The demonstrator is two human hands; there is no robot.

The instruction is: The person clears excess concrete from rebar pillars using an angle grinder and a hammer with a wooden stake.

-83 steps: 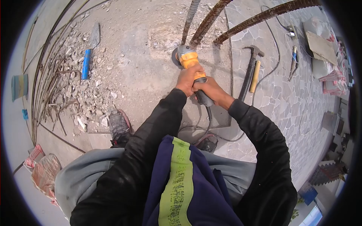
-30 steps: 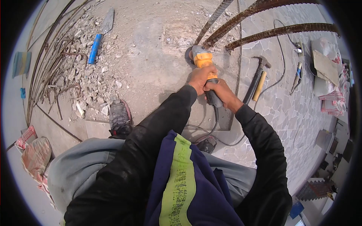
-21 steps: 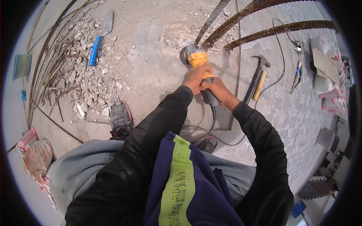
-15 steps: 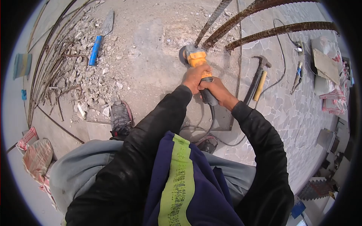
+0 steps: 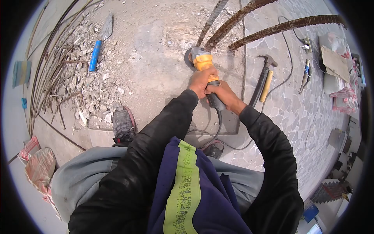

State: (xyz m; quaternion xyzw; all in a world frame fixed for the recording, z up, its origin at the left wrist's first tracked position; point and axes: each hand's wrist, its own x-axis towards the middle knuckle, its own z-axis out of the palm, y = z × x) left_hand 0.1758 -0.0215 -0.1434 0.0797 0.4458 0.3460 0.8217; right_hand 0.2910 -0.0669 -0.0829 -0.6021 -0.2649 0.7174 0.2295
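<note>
With the fingers of the left hand (image 5: 200, 80) and right hand (image 5: 223, 93) clamped on the grinder (image 5: 202, 61), its disc (image 5: 188, 58) meets the rebar (image 5: 210, 21) foot at 12 o'clock; no bar looks severed, so the cut seems unfinished.

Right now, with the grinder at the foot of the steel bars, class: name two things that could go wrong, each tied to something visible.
1. The left hand and right hand grip the angle grinder bare, near its disc at the rebar: kickback or sparks could injure them.
2. The cable loops beside the shoe: it might snag or trip.
</note>
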